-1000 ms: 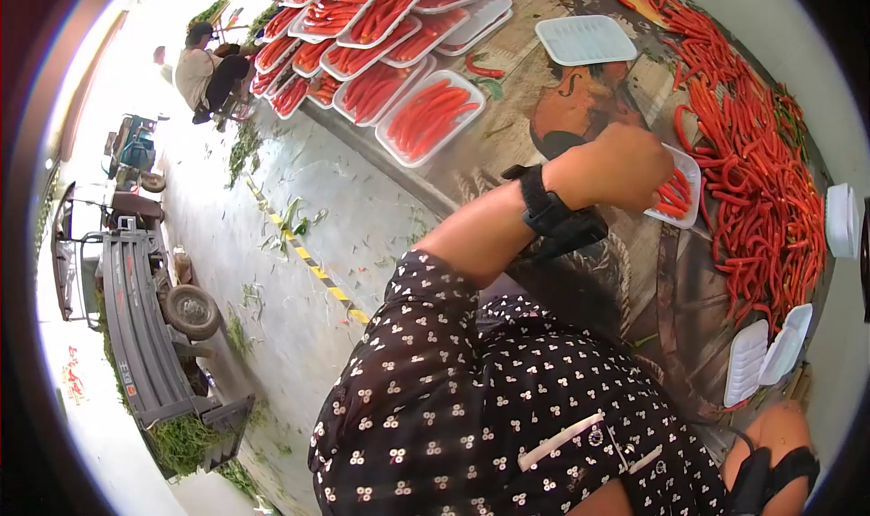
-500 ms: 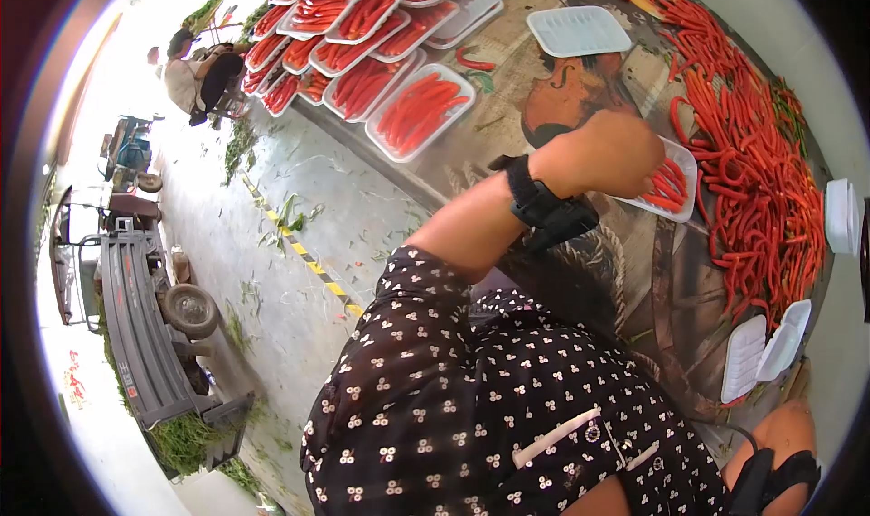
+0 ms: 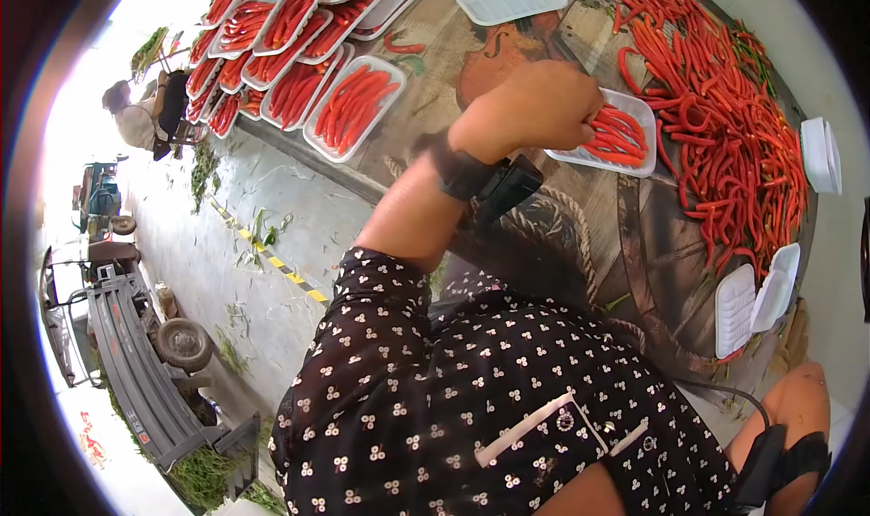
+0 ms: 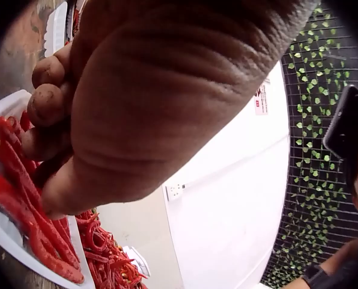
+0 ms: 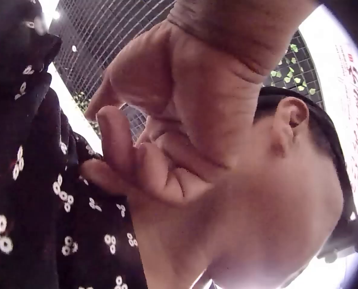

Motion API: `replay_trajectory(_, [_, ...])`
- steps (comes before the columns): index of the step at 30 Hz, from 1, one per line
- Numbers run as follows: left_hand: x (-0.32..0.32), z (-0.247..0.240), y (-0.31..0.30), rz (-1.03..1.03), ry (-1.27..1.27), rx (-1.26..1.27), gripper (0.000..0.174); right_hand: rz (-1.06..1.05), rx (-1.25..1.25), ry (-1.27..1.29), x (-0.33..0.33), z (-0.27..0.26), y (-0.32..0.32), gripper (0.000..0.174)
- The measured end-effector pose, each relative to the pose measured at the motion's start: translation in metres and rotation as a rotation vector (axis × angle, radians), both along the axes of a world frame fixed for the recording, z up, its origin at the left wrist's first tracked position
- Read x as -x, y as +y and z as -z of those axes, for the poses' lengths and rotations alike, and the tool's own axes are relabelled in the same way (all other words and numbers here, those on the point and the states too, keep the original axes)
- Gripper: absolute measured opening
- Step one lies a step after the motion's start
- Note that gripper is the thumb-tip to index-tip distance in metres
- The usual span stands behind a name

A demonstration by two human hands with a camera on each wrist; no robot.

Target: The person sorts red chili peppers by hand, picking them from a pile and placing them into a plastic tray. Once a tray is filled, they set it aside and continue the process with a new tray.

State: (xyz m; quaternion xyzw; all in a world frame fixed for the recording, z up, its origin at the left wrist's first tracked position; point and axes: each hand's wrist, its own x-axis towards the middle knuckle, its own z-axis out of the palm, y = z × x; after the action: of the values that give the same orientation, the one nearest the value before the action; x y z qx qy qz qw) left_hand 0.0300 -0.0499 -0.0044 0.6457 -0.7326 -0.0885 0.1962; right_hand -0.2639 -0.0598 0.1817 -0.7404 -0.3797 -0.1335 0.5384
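Printed table (image 3: 426,126): one chilli tray (image 3: 650,147) at left grip (image 3: 533,108), curled, hold unclear; right grip (image 5: 182,105) loosely bent, empty.

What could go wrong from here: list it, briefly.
The left hand, curled at the peppers in the tray, might bruise or snap one. The overlapping filled trays beside the edge of the table could slide off if bumped. The loose heap lies close beside the tray, so a sweep could scatter peppers.
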Motion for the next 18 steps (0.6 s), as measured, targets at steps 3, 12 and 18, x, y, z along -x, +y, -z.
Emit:
replay_trajectory(3, [-0.001,0.002,-0.002,0.023,-0.001,-0.086,0.019,0.011,0.004,0.003,0.001,0.0,0.002,0.019])
replay_trajectory(12, [0.005,-0.003,-0.002,0.041,-0.014,-0.087,0.023,0.058,0.006,0.022,0.009,-0.003,0.002,0.018])
replay_trajectory(18, [0.005,0.003,-0.004,0.073,-0.041,-0.06,0.025,0.086,0.018,0.034,0.014,-0.005,0.001,0.018])
